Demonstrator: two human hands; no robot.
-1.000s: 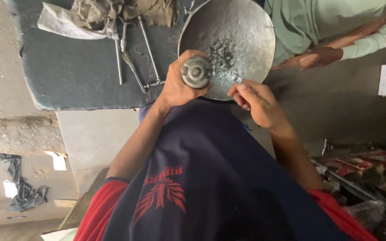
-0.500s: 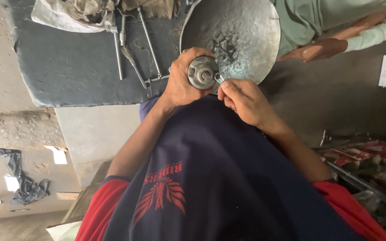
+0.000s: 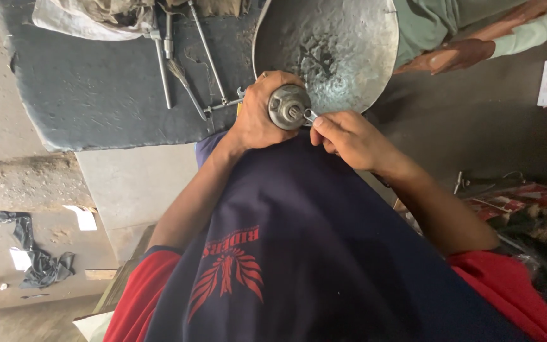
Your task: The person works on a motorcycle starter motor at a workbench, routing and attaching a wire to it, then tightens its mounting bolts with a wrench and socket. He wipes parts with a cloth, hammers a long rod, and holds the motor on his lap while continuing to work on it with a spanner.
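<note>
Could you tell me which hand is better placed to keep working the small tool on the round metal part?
The right hand. It holds the small tool against the centre of the round metal part, while the left hand is wrapped around that part, steadying it over the metal pan.

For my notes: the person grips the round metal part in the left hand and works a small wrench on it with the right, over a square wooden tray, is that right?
Not quite: the head view shows a round metal pan, not a square wooden tray. The left hand grips the round metal part; the right hand holds the small wrench.
</note>
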